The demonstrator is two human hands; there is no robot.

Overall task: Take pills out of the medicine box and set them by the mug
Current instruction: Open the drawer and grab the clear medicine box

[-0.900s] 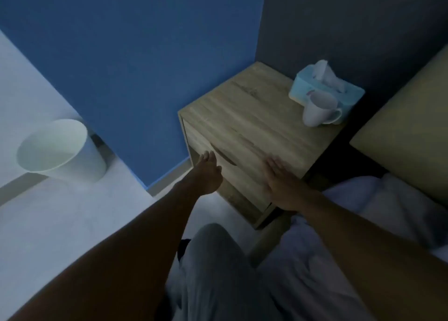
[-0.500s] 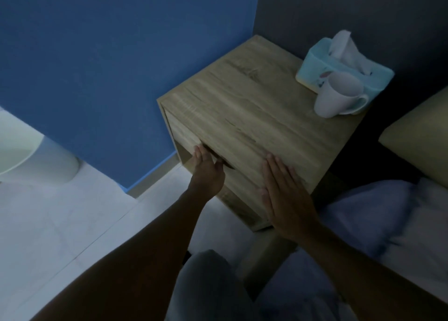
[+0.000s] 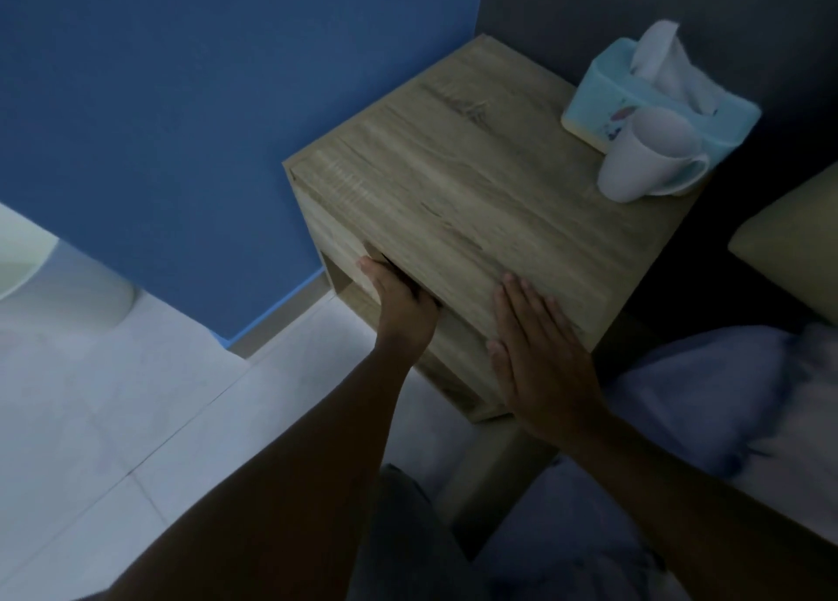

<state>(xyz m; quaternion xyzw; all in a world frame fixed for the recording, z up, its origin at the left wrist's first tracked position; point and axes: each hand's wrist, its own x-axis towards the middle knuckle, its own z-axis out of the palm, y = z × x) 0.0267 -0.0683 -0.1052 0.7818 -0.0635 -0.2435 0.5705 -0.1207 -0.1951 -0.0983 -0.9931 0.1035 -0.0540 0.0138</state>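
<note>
Our left hand (image 3: 399, 310) has slid its fingers into the drawer (image 3: 435, 328) pull slot, curled on its edge; half a second ago they only touched it. Our right hand (image 3: 539, 355) lies flat, fingers spread, holding nothing. No medicine box visible, likely inside. The white mug (image 3: 644, 156) stands at two o'clock, touching the tissue box (image 3: 603, 101).

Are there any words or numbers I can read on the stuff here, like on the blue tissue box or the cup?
No words or numbers can be read here.
Tissue box: a small coloured picture on its side, too blurred to tell if it holds letters.
Mug: plain white, no writing shows.
Nightstand: bare wood grain, no label.
</note>
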